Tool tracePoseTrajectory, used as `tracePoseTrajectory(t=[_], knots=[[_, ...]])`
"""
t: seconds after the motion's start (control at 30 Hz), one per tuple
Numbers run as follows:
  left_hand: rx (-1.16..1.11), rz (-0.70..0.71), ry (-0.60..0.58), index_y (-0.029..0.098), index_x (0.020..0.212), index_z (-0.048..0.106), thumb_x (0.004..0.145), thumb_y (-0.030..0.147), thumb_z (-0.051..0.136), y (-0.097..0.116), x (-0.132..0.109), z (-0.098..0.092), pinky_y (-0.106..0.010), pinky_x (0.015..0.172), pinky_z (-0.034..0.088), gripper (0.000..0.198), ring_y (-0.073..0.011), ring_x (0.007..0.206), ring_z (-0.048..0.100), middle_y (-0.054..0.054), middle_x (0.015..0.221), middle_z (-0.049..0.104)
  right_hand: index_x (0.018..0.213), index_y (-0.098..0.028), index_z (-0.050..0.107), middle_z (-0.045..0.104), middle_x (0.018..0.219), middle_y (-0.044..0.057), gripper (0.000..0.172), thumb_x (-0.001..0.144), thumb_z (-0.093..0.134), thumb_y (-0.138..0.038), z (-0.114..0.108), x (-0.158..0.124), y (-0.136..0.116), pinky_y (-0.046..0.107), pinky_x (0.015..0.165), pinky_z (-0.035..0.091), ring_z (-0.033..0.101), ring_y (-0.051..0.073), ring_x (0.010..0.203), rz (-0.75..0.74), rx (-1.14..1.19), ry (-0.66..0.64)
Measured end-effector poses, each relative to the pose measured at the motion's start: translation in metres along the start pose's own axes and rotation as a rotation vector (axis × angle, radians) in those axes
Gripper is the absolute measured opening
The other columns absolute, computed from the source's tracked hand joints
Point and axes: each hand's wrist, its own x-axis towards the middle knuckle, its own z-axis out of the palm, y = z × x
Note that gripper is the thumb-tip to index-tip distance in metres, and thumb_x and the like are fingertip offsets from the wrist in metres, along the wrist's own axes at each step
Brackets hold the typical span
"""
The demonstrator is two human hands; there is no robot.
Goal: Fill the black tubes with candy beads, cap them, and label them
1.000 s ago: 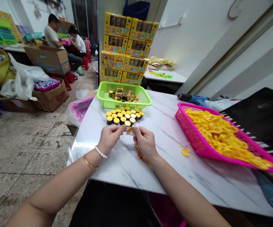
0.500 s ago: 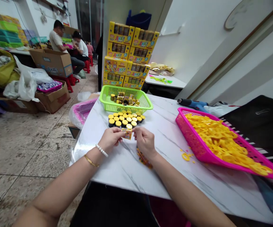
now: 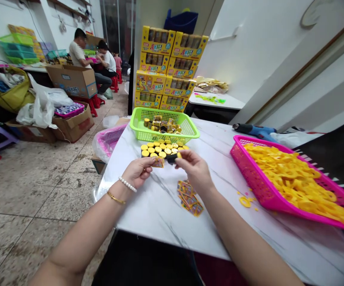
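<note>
Between the thumb and fingers of my left hand (image 3: pixel 138 171) is a small printed label sleeve (image 3: pixel 158 162), yellow and orange. My right hand (image 3: pixel 194 167) grips a small black canister with a yellow cap (image 3: pixel 172 158), tilted on its side just right of the sleeve. Behind both hands, several upright black canisters (image 3: pixel 157 147) with yellow caps stand grouped on the white table (image 3: pixel 148 206). A loose pile of printed label sleeves (image 3: pixel 189 198) lies on the table below my right hand.
A green basket (image 3: pixel 136 133) of wrapped canisters stands behind the group, before stacked yellow boxes (image 3: pixel 151 83). At right is a pink basket (image 3: pixel 249 178) heaped with yellow plastic parts, with a blue heat gun (image 3: pixel 254 130) behind it. Co-workers (image 3: pixel 81 51) sit at the far left.
My right hand has left the sleeve and now holds a canister taken from the group. The left hand keeps the sleeve. The view has shifted slightly, and the sleeve pile is more visible.
</note>
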Motion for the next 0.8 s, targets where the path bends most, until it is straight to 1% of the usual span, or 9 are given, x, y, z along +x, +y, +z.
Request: tracePoseTrajectory(t=[0.07,0.1,0.17,0.23,0.33,0.43,0.63,0.73,0.8], knots=[[-0.037,-0.034,0.013,0.007,0.078,0.068,0.079,0.006,0.070,0.000,0.001,0.000,-0.009,0.030,0.013,0.003,0.0021,0.038,0.035,-0.002,0.067,0.064,0.105,-0.021,0.066,0.070,0.099,0.005,0.038,0.076,0.073,-0.044,-0.003,0.000,-0.010,0.036,0.075,0.057,0.066,0.017,0.078,0.151,0.304,-0.052],[-0.045,-0.046,0.018,0.008,0.078,0.067,0.080,0.006,0.070,0.000,0.001,0.001,-0.008,0.030,0.013,0.004,0.0021,0.038,0.036,-0.001,0.066,0.063,0.106,-0.021,0.067,0.071,0.103,0.006,0.039,0.075,0.075,-0.044,-0.003,-0.001,-0.014,0.038,0.078,0.058,0.067,0.018,0.082,0.193,0.382,-0.076],[-0.052,-0.054,0.018,0.008,0.079,0.066,0.081,0.006,0.070,-0.001,0.001,0.002,-0.008,0.030,0.014,0.005,0.0020,0.037,0.037,0.000,0.065,0.060,0.105,-0.022,0.070,0.072,0.105,0.007,0.040,0.072,0.078,-0.043,0.001,-0.004,-0.017,0.039,0.082,0.058,0.068,0.020,0.088,0.229,0.425,-0.097],[-0.062,-0.060,0.005,0.008,0.081,0.065,0.083,0.006,0.068,-0.001,0.001,0.003,-0.007,0.029,0.016,0.004,0.0020,0.037,0.037,0.000,0.065,0.059,0.102,-0.022,0.071,0.072,0.102,0.006,0.040,0.070,0.080,-0.044,0.006,-0.007,-0.015,0.039,0.082,0.058,0.067,0.020,0.087,0.237,0.401,-0.087],[-0.087,-0.077,-0.023,0.008,0.083,0.064,0.087,0.007,0.064,0.000,-0.001,0.004,-0.007,0.028,0.016,0.005,0.0022,0.036,0.037,-0.001,0.069,0.062,0.099,-0.020,0.072,0.072,0.097,0.005,0.041,0.068,0.082,-0.044,0.012,-0.009,-0.007,0.036,0.083,0.057,0.066,0.017,0.082,0.238,0.354,-0.012],[-0.115,-0.077,-0.044,0.008,0.085,0.064,0.089,0.007,0.061,0.000,-0.001,0.004,-0.007,0.027,0.017,0.005,0.0024,0.036,0.038,-0.001,0.070,0.063,0.097,-0.019,0.071,0.071,0.093,0.004,0.038,0.071,0.080,-0.045,0.013,-0.009,-0.004,0.035,0.085,0.056,0.065,0.015,0.081,0.225,0.280,0.044],[-0.159,-0.059,-0.067,0.007,0.089,0.066,0.092,0.006,0.056,-0.002,0.000,0.003,-0.007,0.028,0.018,0.010,0.0019,0.037,0.039,-0.001,0.071,0.063,0.096,-0.019,0.068,0.072,0.095,0.005,0.036,0.073,0.078,-0.045,0.014,-0.013,-0.010,0.035,0.088,0.055,0.067,0.017,0.088,0.159,0.158,0.031],[-0.139,-0.065,-0.060,0.008,0.084,0.065,0.088,0.007,0.061,-0.003,0.001,0.002,-0.008,0.029,0.016,0.005,0.0017,0.037,0.036,-0.001,0.069,0.062,0.095,-0.019,0.066,0.073,0.098,0.007,0.032,0.075,0.075,-0.042,0.015,-0.016,-0.013,0.035,0.085,0.056,0.068,0.019,0.090,0.118,0.087,0.017],[-0.105,-0.051,-0.056,0.009,0.081,0.063,0.085,0.008,0.065,-0.003,0.001,0.002,-0.009,0.030,0.015,0.004,0.0013,0.038,0.035,-0.001,0.068,0.061,0.093,-0.020,0.063,0.073,0.102,0.008,0.029,0.076,0.074,-0.040,0.017,-0.017,-0.015,0.034,0.083,0.057,0.069,0.019,0.090,0.120,0.077,0.016]])
